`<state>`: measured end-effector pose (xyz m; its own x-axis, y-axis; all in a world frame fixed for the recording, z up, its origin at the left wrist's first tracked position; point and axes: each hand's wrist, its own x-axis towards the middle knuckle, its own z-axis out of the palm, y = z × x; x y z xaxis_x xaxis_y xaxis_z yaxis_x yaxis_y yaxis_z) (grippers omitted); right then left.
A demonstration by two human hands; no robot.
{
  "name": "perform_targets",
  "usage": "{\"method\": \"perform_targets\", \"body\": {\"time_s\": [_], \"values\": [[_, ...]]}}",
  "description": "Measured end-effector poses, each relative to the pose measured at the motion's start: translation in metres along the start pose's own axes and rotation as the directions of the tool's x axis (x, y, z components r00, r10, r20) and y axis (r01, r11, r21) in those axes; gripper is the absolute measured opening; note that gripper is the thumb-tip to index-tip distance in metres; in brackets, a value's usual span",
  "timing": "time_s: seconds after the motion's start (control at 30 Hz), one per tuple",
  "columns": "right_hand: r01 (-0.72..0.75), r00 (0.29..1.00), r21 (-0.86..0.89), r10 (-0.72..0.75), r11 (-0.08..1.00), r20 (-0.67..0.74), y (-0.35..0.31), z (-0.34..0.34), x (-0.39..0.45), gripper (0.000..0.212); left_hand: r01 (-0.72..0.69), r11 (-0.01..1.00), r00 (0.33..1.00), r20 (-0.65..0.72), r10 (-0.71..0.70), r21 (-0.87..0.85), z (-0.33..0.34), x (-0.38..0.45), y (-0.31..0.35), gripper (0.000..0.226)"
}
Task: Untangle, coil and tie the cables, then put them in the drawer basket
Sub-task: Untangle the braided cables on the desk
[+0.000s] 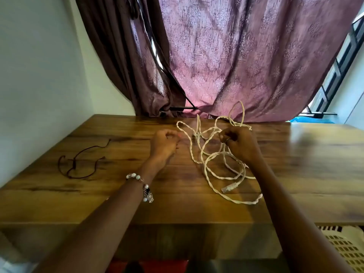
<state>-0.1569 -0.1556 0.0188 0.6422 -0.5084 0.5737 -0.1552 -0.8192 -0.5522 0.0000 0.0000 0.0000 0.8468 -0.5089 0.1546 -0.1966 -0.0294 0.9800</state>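
Note:
A white twisted cable (211, 175) lies in tangled loops on the wooden table (122, 201), with a knot (197, 136) near the far edge and a clear plug (229, 187) toward the front. My right hand (237, 143) grips strands of this cable at the right of the tangle, fingers curled round them. My left hand (165, 143) hovers just left of the knot with fingers curled; no strand shows inside it. A thin dark cord (78, 164) lies loose on the table's left side.
A cream perforated basket (344, 245) sits below the table's front edge at the lower right. Purple curtains (226, 66) hang behind the table's far edge. A wall (39, 75) bounds the left side. Something blue (309, 120) shows at the far right.

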Motion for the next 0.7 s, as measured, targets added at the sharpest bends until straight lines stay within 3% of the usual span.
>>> {"method": "perform_targets", "body": {"time_s": [0.07,0.17,0.3,0.4,0.5,0.6,0.7], "values": [[-0.057,0.997,-0.073,0.060,0.996,0.039,0.003,0.002,0.011,0.012,0.031,0.999,0.999,-0.044,-0.031,-0.020,0.006,0.013,-0.001,0.012],[-0.191,0.969,-0.138,0.209,0.972,0.132,0.012,0.012,0.029,0.030,0.113,0.991,0.992,0.066,-0.109,-0.071,0.020,0.034,-0.008,0.029],[-0.243,0.940,-0.241,0.290,0.939,0.179,0.009,0.021,0.042,0.044,0.107,0.991,0.983,0.160,-0.092,-0.084,0.031,0.048,-0.016,0.023],[-0.170,0.954,-0.290,0.231,0.942,0.191,0.017,0.033,0.046,0.033,0.087,0.992,0.985,0.154,-0.072,-0.094,0.030,0.057,-0.031,0.023],[-0.083,0.971,-0.217,0.128,0.973,0.202,0.032,0.047,0.040,0.024,0.113,0.981,0.985,0.149,-0.089,-0.157,0.023,0.062,-0.036,0.021],[-0.052,0.993,-0.117,0.063,0.992,0.097,0.039,0.044,0.037,0.019,0.137,0.975,0.986,0.120,-0.117,-0.174,0.020,0.064,-0.034,0.016],[0.037,0.996,-0.165,-0.050,0.986,-0.076,0.053,0.031,0.034,0.043,0.120,0.976,0.992,0.063,-0.111,-0.180,0.016,0.062,-0.034,0.018]]}}
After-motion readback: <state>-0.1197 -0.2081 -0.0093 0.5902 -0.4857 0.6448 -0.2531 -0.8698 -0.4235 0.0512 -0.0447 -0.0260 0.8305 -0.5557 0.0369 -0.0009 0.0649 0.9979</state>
